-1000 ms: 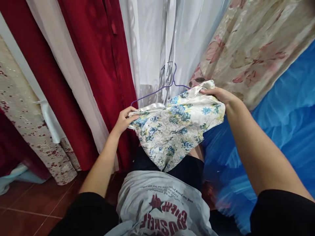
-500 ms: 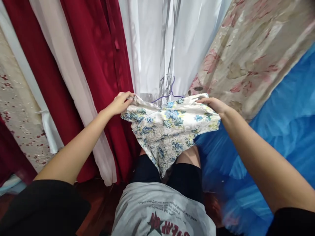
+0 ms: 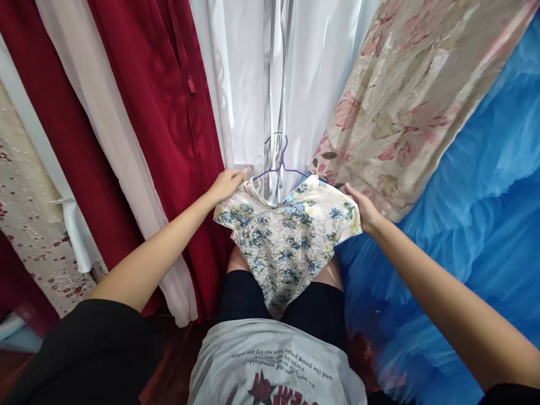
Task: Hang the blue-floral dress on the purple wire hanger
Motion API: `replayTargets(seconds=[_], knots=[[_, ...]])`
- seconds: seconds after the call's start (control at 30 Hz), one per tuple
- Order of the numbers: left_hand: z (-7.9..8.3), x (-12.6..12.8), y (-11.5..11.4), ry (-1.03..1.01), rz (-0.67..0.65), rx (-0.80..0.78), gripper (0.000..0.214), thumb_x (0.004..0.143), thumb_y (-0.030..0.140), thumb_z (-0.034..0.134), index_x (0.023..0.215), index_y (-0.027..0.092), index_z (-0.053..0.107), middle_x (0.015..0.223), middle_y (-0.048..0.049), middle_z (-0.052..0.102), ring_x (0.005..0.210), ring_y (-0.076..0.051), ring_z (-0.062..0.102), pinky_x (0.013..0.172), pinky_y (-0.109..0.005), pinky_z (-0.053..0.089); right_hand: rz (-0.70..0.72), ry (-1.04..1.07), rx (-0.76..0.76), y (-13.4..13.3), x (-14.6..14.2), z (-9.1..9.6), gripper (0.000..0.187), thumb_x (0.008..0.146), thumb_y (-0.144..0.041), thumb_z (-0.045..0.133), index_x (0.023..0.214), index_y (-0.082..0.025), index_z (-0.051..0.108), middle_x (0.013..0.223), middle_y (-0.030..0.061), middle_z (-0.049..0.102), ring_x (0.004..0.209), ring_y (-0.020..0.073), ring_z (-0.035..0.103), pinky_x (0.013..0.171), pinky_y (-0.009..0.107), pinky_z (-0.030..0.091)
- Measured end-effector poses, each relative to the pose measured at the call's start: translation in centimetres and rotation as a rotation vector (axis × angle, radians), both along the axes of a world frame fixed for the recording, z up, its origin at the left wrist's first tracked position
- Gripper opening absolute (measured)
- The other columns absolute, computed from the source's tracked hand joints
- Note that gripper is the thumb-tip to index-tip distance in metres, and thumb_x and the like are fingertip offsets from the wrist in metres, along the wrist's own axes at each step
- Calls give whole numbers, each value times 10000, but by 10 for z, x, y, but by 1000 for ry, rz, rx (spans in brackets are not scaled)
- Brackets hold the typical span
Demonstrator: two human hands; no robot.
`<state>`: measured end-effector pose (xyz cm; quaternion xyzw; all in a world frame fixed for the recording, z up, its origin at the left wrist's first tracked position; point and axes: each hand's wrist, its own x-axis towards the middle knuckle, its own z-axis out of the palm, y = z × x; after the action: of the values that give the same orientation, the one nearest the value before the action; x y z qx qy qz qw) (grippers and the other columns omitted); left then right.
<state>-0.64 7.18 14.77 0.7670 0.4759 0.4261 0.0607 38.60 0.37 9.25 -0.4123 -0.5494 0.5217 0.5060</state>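
Note:
A cream short-sleeved top [image 3: 291, 242] with blue and green flowers hangs spread over my lap, its neckline toward the racks. A purple wire hanger [image 3: 283, 163] sits inside it, with its hook and upper arms showing above the neckline. At the left shoulder, my left hand [image 3: 230, 184] is closed on the fabric near the hanger's end. My right hand [image 3: 363, 208] is against the outer edge of the right sleeve, one digit stretched out and pointing up. Its other fingers are partly hidden behind the sleeve.
White cloth [image 3: 244, 84] with grey ribbons hangs straight ahead. Dark red drapes [image 3: 152, 112] and a pale pink length [image 3: 97, 112] hang to the left. On the right are a beige floral fabric [image 3: 396, 112] and billowing blue tulle [image 3: 464, 225].
The top now lies smoother over the hanger, and more of the hanger shows. My right hand has slid off the shoulder down to the sleeve edge. My left hand has shifted slightly right.

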Motion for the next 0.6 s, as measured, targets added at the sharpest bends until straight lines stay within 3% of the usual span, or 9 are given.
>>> replayTargets(seconds=[0.07,0.17,0.3,0.43,0.5,0.6], knots=[[0,-2,-11,9,-31,67,546,937,620,456,676,167,611,585,9,485,608,-154,470,596,-267,298,-7,16,20,-9,4,5,442,760,-636,726,830,-200,720,697,61,753,629,245,715,604,335,566],[6,3,-25,-13,60,191,528,875,651,556,670,168,608,585,16,480,587,-138,439,571,-263,260,-59,3,81,-21,2,16,335,665,-459,870,790,-190,716,658,25,721,522,177,636,517,275,510],[24,22,-28,12,126,312,458,805,628,672,713,180,636,602,17,497,594,-144,451,574,-270,262,-169,40,123,-27,4,25,297,676,-418,852,783,-174,722,664,34,708,540,173,613,518,273,491],[40,46,-25,205,81,388,445,842,605,659,695,186,633,642,-16,561,627,-177,500,592,-290,280,-268,11,179,-45,22,14,225,743,-362,789,702,-165,689,603,10,642,523,130,548,486,241,399],[44,55,-24,344,50,470,443,908,590,588,732,188,648,729,-54,617,711,-212,552,631,-309,319,-190,-89,193,-69,25,7,222,767,-357,752,688,-159,689,585,13,623,517,135,534,484,248,384],[42,59,-22,414,56,593,400,984,527,502,861,189,676,867,-95,666,880,-259,608,750,-350,389,131,-321,273,-124,10,7,201,812,-373,704,790,-175,731,742,52,701,718,229,653,631,294,499]])
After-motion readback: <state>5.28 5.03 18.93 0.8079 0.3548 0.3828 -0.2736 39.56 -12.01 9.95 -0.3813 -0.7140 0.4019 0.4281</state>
